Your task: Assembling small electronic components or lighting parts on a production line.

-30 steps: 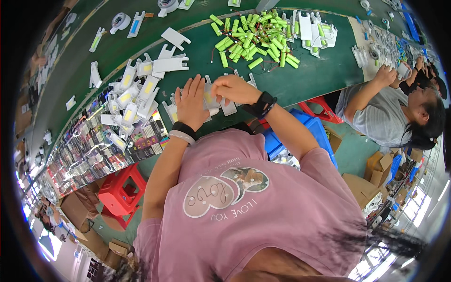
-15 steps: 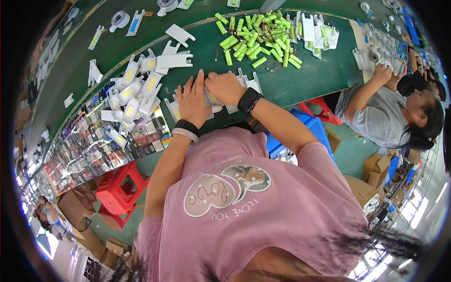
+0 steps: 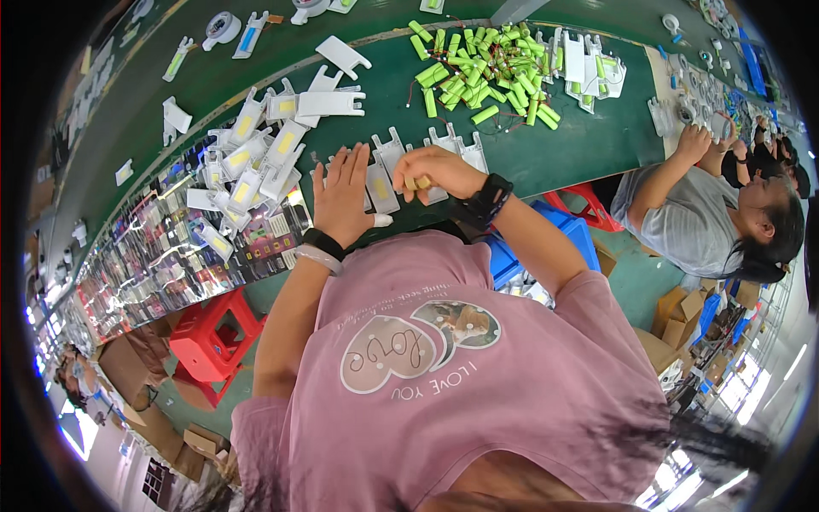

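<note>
My left hand lies flat, fingers stretched out, over part of a row of white plastic lamp housings on the green table. Its thumb has a white wrap at the tip. Just right of it shows a white housing with a yellow strip, and another white housing is behind that one. My right hand is curled above the row, fingertips bent toward the palm. Something yellowish shows at those fingertips; whether it is a held piece or a finger covering is unclear. Beyond the right hand are further white housings.
A pile of white housings with yellow strips is at left. Green battery cells with thin wires are heaped at the far side, beside more white housings. A co-worker sits at right. Red stool and blue crate stand below.
My right hand has moved slightly right and lifted away from my left hand, uncovering housings between them. My left hand has stayed flat on the row. The whole view has shifted a little.
</note>
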Demonstrator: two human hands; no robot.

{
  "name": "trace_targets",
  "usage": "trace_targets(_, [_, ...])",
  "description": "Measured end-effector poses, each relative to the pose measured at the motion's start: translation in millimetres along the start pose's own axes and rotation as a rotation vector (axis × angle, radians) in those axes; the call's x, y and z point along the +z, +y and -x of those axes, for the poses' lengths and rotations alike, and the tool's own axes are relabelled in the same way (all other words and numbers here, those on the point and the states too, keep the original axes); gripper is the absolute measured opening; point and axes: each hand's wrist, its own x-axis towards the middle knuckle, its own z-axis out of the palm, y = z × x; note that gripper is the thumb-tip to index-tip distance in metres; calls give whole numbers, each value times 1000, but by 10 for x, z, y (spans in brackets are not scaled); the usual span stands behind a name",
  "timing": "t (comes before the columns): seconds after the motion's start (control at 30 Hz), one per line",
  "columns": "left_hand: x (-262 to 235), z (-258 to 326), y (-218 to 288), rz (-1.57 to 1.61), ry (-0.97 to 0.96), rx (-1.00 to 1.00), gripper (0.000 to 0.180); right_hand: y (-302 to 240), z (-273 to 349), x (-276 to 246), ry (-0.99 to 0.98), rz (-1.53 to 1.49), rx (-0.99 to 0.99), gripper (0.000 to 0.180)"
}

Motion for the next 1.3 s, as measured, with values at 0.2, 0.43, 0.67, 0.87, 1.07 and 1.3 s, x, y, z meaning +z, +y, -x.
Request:
trace_targets(0.2, [122, 30, -40, -68, 5, 20, 100, 156, -344, 298, 375, 1392, -485, 11])
trace_targets(0.43, [135, 24, -48, -41, 34, 22, 99, 236, -470, 250, 286, 1550, -431, 9])
trace_targets(0.67, [223, 76, -105, -77, 74, 11, 103, 102, -60, 255, -41, 1187, -425, 8])
trace_targets(0.87, [-41, 131, -169, 118, 120, -5, 110, -47, 135, 149, -181, 20, -12, 17])
trace_targets(1.07, [173, 158, -404, -14, 107, -22, 105, -141, -421, 336, -24, 227, 151, 15])
trace_targets(1.3, [129, 157, -360, 179, 167, -75, 101, 239, -765, 600, 372, 1457, -361, 9])
